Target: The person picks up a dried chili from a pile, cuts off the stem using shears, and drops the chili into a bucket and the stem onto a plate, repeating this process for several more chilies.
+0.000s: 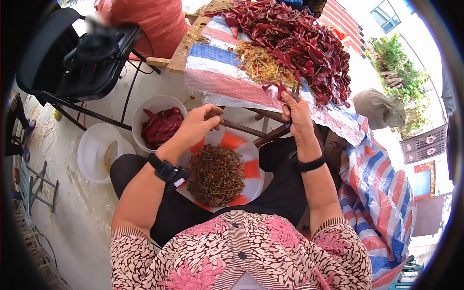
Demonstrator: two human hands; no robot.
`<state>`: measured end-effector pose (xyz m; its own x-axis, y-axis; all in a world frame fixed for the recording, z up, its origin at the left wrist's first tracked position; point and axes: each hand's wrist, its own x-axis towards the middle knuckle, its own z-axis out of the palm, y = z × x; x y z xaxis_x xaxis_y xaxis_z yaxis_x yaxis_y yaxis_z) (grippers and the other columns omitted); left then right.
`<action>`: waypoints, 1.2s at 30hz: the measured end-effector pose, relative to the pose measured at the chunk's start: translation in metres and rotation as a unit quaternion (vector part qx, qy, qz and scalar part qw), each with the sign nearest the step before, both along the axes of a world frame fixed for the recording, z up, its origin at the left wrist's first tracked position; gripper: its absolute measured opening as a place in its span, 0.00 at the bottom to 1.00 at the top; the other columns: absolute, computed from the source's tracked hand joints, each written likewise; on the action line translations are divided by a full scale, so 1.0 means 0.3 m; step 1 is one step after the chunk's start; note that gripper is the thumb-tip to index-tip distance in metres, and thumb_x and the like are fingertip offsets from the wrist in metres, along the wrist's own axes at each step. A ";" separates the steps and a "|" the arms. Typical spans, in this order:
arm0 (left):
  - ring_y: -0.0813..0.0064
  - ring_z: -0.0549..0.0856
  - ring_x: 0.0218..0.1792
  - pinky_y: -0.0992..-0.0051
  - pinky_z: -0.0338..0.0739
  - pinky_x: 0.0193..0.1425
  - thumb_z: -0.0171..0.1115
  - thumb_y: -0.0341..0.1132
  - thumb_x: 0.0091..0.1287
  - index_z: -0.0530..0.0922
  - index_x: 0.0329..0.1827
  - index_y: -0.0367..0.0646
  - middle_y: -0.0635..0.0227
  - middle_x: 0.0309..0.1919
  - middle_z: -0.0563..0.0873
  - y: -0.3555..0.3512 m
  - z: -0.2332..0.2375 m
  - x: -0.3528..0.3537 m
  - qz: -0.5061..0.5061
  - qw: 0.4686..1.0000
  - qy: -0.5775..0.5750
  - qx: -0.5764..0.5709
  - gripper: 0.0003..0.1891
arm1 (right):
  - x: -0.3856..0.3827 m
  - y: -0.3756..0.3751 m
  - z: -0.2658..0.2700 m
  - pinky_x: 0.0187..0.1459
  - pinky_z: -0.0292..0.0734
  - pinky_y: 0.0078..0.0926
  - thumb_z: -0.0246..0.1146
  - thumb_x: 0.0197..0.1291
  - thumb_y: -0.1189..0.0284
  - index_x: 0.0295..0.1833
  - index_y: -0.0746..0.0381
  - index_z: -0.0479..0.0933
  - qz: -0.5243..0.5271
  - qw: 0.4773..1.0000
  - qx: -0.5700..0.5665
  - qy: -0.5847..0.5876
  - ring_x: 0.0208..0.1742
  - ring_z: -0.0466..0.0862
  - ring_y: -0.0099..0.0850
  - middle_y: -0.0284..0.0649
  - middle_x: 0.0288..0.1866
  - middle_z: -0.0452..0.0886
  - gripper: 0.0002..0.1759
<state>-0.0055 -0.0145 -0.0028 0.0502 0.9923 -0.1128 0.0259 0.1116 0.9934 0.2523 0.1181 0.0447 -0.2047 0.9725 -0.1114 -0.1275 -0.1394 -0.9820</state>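
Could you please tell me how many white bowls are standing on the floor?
2. One bowl of red chilies stands left of the left hand; a second white bowl, holding yellowish bits, sits further left. None seems hidden.

A pile of chillies point(295, 43) lies on the covered table point(217, 72) ahead, a heap of seeds point(261, 65) just left of it; the right hand point(297, 113), gripping scissors point(294, 92), is at the table's near edge. A plate point(252, 169) of stems point(215, 174) rests on the lap under the left hand point(198, 123); left of it on the ground stand a bowl point(145, 104) and, further left, a second bowl point(92, 150); a chair point(48, 58) stands behind them.
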 end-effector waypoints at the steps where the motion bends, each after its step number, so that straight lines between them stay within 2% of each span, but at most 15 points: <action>1: 0.77 0.83 0.42 0.76 0.79 0.50 0.55 0.33 0.72 0.73 0.60 0.35 0.62 0.45 0.84 0.002 -0.005 0.007 -0.013 1.000 -0.005 -0.001 0.17 | -0.018 -0.027 -0.003 0.15 0.56 0.16 0.65 0.65 0.70 0.47 0.62 0.75 0.016 1.000 -0.006 0.001 0.14 0.65 0.15 0.30 0.26 0.75 0.10; 6: 0.78 0.83 0.42 0.78 0.77 0.50 0.57 0.44 0.73 0.72 0.63 0.37 0.64 0.49 0.82 -0.002 0.005 0.070 -0.040 0.995 -0.091 -0.013 0.23 | -0.117 -0.176 -0.031 0.15 0.57 0.15 0.66 0.64 0.69 0.48 0.63 0.75 0.081 0.996 -0.040 -0.012 0.14 0.65 0.15 0.30 0.25 0.75 0.12; 9: 0.79 0.82 0.38 0.79 0.77 0.45 0.58 0.40 0.71 0.73 0.61 0.37 0.65 0.46 0.83 0.006 0.016 0.082 0.005 0.993 -0.114 0.016 0.21 | -0.155 -0.240 -0.069 0.17 0.58 0.13 0.65 0.64 0.69 0.50 0.62 0.75 0.140 0.988 -0.034 -0.055 0.16 0.65 0.13 0.29 0.27 0.78 0.12; 13: 0.83 0.79 0.35 0.81 0.73 0.41 0.57 0.39 0.73 0.79 0.51 0.40 0.73 0.36 0.83 0.017 0.003 0.042 0.031 0.995 -0.090 0.026 0.13 | -0.186 -0.275 -0.064 0.19 0.61 0.12 0.64 0.65 0.68 0.51 0.63 0.75 0.205 0.973 0.004 -0.108 0.19 0.67 0.12 0.30 0.37 0.81 0.13; 14: 0.84 0.78 0.33 0.82 0.73 0.40 0.57 0.36 0.73 0.80 0.43 0.40 0.75 0.32 0.83 0.017 -0.001 0.040 0.064 0.991 -0.116 0.015 0.09 | -0.187 -0.271 -0.048 0.19 0.61 0.12 0.64 0.65 0.68 0.51 0.64 0.75 0.203 0.970 0.006 -0.129 0.19 0.67 0.12 0.31 0.39 0.81 0.14; 16: 0.85 0.79 0.33 0.83 0.72 0.39 0.57 0.35 0.73 0.79 0.42 0.39 0.74 0.33 0.84 0.015 0.006 -0.004 0.088 0.996 -0.006 0.012 0.09 | -0.163 -0.218 -0.047 0.25 0.70 0.15 0.65 0.63 0.69 0.51 0.65 0.76 0.178 0.968 0.029 -0.173 0.24 0.72 0.15 0.33 0.42 0.81 0.15; 17: 0.86 0.79 0.34 0.84 0.72 0.38 0.57 0.35 0.72 0.79 0.42 0.38 0.73 0.33 0.84 0.012 0.004 -0.040 0.100 0.994 0.050 0.009 0.09 | -0.135 -0.148 -0.089 0.37 0.76 0.22 0.65 0.61 0.71 0.48 0.67 0.77 0.120 0.952 0.155 -0.235 0.34 0.77 0.19 0.33 0.43 0.81 0.13; 18: 0.75 0.84 0.37 0.76 0.76 0.40 0.58 0.33 0.70 0.79 0.41 0.37 0.68 0.32 0.85 0.019 -0.040 -0.085 0.119 0.982 0.144 0.042 0.08 | -0.116 -0.105 -0.061 0.48 0.76 0.29 0.66 0.59 0.70 0.47 0.65 0.79 0.081 0.932 0.213 -0.281 0.42 0.80 0.27 0.37 0.43 0.82 0.13; 21: 0.57 0.84 0.42 0.62 0.78 0.45 0.61 0.35 0.65 0.79 0.50 0.42 0.59 0.39 0.84 -0.032 -0.041 -0.161 0.211 0.855 0.457 0.123 0.12 | -0.061 0.040 -0.055 0.49 0.75 0.37 0.66 0.57 0.65 0.48 0.61 0.79 -0.059 0.821 0.327 -0.464 0.47 0.82 0.42 0.45 0.45 0.82 0.15; 24: 0.50 0.82 0.48 0.57 0.78 0.51 0.63 0.37 0.64 0.77 0.55 0.43 0.57 0.47 0.81 -0.067 -0.036 -0.210 0.266 0.819 0.507 0.036 0.18 | -0.056 0.114 -0.061 0.51 0.74 0.41 0.66 0.57 0.63 0.47 0.60 0.79 -0.082 0.763 0.316 -0.558 0.51 0.81 0.44 0.45 0.47 0.82 0.16; 27: 0.49 0.82 0.49 0.57 0.77 0.53 0.62 0.37 0.63 0.75 0.59 0.43 0.55 0.53 0.78 -0.079 -0.041 -0.205 0.289 0.821 0.491 0.033 0.21 | -0.069 0.139 -0.056 0.51 0.74 0.42 0.66 0.56 0.62 0.47 0.59 0.79 -0.077 0.778 0.273 -0.561 0.51 0.81 0.46 0.44 0.45 0.83 0.16; 28: 0.57 0.84 0.47 0.63 0.79 0.52 0.64 0.36 0.63 0.75 0.60 0.42 0.56 0.51 0.80 -0.074 -0.033 -0.199 0.262 0.856 0.443 0.043 0.22 | -0.071 0.120 -0.047 0.41 0.76 0.35 0.68 0.56 0.65 0.47 0.60 0.79 -0.081 0.791 0.275 -0.541 0.38 0.83 0.39 0.38 0.36 0.83 0.15; 31: 0.75 0.82 0.47 0.74 0.76 0.54 0.63 0.33 0.65 0.73 0.63 0.38 0.62 0.52 0.81 -0.067 0.044 -0.135 0.120 0.979 0.160 0.044 0.23 | -0.103 0.021 -0.043 0.27 0.69 0.22 0.68 0.58 0.68 0.45 0.60 0.79 0.057 0.952 0.166 -0.251 0.23 0.76 0.23 0.30 0.28 0.79 0.12; 33: 0.79 0.81 0.47 0.76 0.76 0.54 0.63 0.33 0.66 0.72 0.65 0.38 0.65 0.53 0.81 -0.063 0.075 -0.080 0.071 0.990 0.089 0.085 0.23 | -0.155 -0.119 -0.018 0.20 0.57 0.13 0.68 0.60 0.69 0.45 0.59 0.79 0.110 0.983 0.077 -0.125 0.18 0.65 0.12 0.23 0.25 0.74 0.09; 36: 0.81 0.80 0.47 0.78 0.76 0.54 0.64 0.34 0.67 0.72 0.66 0.39 0.67 0.53 0.82 -0.047 0.064 -0.014 0.038 0.989 -0.010 0.141 0.24 | -0.205 -0.260 -0.030 0.18 0.54 0.14 0.67 0.63 0.68 0.42 0.59 0.77 0.171 0.984 0.006 -0.047 0.15 0.64 0.13 0.24 0.20 0.70 0.08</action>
<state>-0.0097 -0.0286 0.0165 -0.0256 0.9851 0.1699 0.0082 -0.1697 0.9855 0.1907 0.0400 0.0358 -0.5090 0.8501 -0.1349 0.0171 -0.1466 -0.9890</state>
